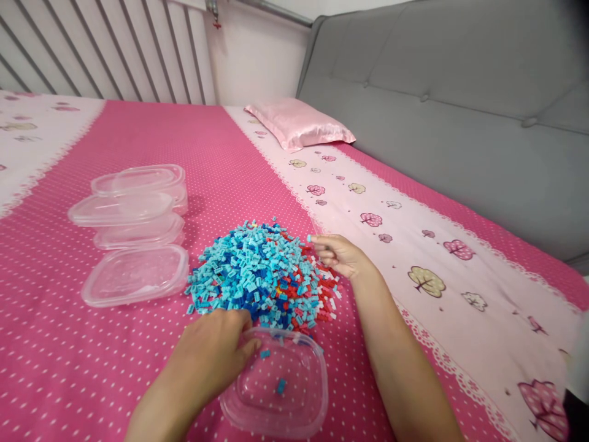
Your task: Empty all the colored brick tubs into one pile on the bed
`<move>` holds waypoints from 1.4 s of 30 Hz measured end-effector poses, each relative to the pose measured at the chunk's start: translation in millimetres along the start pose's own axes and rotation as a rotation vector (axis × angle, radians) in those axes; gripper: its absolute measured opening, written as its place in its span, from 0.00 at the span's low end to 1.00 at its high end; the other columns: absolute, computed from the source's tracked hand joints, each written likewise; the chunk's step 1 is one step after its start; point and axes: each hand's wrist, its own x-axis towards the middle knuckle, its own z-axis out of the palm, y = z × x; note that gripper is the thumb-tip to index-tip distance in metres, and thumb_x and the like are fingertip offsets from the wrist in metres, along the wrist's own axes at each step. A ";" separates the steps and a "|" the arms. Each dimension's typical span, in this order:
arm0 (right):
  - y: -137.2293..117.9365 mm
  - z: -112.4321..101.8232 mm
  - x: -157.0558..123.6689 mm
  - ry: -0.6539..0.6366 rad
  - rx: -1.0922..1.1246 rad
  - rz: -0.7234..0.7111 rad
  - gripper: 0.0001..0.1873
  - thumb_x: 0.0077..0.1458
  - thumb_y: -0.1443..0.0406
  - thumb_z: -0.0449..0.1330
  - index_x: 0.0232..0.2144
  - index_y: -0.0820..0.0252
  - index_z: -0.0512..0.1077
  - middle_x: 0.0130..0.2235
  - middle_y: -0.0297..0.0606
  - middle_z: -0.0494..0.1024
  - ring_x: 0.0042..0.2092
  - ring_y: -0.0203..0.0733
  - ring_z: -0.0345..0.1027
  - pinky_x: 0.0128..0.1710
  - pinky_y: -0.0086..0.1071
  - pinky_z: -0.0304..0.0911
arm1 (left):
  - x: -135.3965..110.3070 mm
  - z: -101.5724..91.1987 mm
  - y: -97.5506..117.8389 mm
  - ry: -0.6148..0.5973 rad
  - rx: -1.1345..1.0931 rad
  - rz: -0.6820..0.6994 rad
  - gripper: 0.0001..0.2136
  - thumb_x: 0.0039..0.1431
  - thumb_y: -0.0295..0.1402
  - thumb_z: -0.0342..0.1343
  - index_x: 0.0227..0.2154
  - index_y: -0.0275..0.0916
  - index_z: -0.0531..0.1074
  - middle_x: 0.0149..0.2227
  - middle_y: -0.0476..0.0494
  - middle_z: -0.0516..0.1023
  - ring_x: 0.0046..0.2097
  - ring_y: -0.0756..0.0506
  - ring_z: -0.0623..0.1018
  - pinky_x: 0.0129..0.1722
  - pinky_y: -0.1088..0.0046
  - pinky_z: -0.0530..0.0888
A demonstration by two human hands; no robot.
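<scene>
A heap of small plastic bricks [257,276], mostly light blue with dark blue, red and white ones, lies on the pink dotted bed sheet. In front of it stands a clear plastic container [280,393] with two blue bricks inside. My left hand [211,356] grips that container's left rim, fingers curled over the edge. My right hand [338,253] is at the heap's right edge, fingers pinched together on a small light blue brick [310,238].
A stack of clear plastic containers [138,196] and one single container [135,275] sit left of the heap. A pink pillow [299,123] lies at the back. A grey padded headboard [460,104] runs along the right. A radiator is on the far wall.
</scene>
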 end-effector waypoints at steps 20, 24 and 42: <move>5.8 11.8 -2.7 0.222 -0.531 -0.100 0.16 0.42 0.54 0.64 0.22 0.63 0.70 0.17 0.26 0.59 0.20 0.27 0.46 0.18 0.24 0.42 | 0.0 0.0 -0.2 0.002 -0.002 0.010 0.10 0.57 0.36 0.46 0.31 0.40 0.71 0.35 0.41 0.77 0.37 0.41 0.75 0.33 0.66 0.61; 11.9 11.5 -0.3 0.190 -0.746 -0.105 0.22 0.40 0.48 0.64 0.21 0.63 0.71 0.17 0.26 0.61 0.20 0.28 0.49 0.21 0.26 0.45 | -0.2 -0.3 0.2 0.007 0.011 0.008 0.10 0.57 0.37 0.46 0.31 0.40 0.71 0.35 0.41 0.77 0.38 0.41 0.75 0.33 0.66 0.61; 8.0 21.7 -3.1 0.185 -0.458 -0.099 0.16 0.37 0.55 0.66 0.23 0.62 0.70 0.15 0.24 0.62 0.18 0.27 0.48 0.20 0.26 0.44 | -0.2 -2.1 2.9 -0.016 0.023 0.003 0.11 0.57 0.36 0.45 0.32 0.40 0.71 0.36 0.39 0.77 0.40 0.38 0.76 0.35 0.64 0.63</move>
